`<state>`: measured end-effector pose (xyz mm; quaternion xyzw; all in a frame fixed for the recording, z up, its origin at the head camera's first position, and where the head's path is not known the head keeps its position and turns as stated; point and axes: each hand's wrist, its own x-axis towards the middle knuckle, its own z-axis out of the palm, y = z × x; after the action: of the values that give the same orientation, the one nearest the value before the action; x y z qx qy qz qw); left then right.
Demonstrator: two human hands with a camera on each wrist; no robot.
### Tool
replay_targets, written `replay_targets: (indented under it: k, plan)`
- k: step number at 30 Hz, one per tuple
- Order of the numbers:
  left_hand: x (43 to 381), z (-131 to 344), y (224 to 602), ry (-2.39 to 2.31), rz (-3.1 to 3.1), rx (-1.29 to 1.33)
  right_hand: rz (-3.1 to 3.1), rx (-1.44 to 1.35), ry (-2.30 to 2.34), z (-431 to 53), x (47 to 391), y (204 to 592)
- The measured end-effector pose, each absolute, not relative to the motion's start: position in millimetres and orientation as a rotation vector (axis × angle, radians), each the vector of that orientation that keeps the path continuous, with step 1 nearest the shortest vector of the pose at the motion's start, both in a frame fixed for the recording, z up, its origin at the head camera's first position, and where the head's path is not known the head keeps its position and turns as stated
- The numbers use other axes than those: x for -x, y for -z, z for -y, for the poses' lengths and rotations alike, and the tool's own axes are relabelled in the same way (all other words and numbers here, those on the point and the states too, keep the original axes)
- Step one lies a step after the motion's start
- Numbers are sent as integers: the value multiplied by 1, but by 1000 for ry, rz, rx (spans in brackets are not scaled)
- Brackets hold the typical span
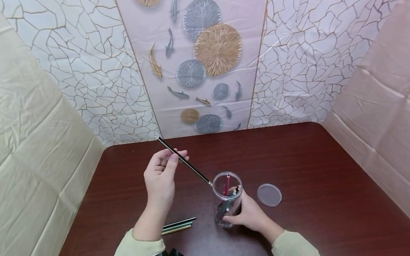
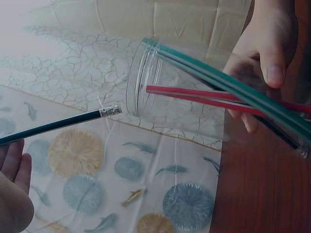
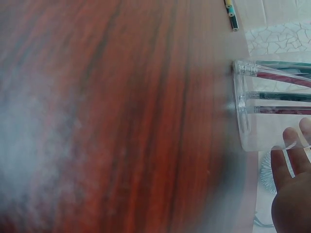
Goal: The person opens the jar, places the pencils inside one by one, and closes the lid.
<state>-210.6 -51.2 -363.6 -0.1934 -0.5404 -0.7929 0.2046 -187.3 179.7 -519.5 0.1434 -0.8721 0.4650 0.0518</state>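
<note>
In the head view my left hand (image 1: 160,178) pinches a dark pencil (image 1: 194,169) between thumb and fingers. The pencil slants down to the right, its metal-banded end close to the rim of a clear jar (image 1: 226,173). From the left wrist view, a small gap shows between that end and the jar's mouth. My right hand (image 1: 250,213) grips the jar low on its side. Inside the jar lean several pencils, among them a red pencil (image 2: 194,92) and a green pencil (image 2: 218,75). In the right wrist view their metal-banded ends point to the jar's base (image 3: 240,107).
Several pencils (image 1: 178,226) lie side by side on the dark red-brown table (image 1: 287,149), beside my left forearm. Right of the jar lies a round clear lid (image 1: 269,195). Patterned cloth (image 1: 294,55) hangs behind the table, with plain cloth at both sides.
</note>
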Motion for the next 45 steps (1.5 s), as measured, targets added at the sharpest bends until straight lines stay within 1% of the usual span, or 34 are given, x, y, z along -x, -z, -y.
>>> replay_targets:
  k: [10,15,26,39,45]
  plan:
    - [206,42,367,2181,1602,562,2659,-431,-1395,-179,187,521]
    - [208,39,370,2120,1611,633,2671,-414,-1413,-180,188,520]
    - [208,25,377,1808,1824,737,2651,-437,-1397,-180,188,521]
    - [208,13,387,1628,1915,987,2633,-435,-1461,-180,188,520]
    - [209,8,393,1338,1961,1067,2612,-477,-1468,-181,188,521]
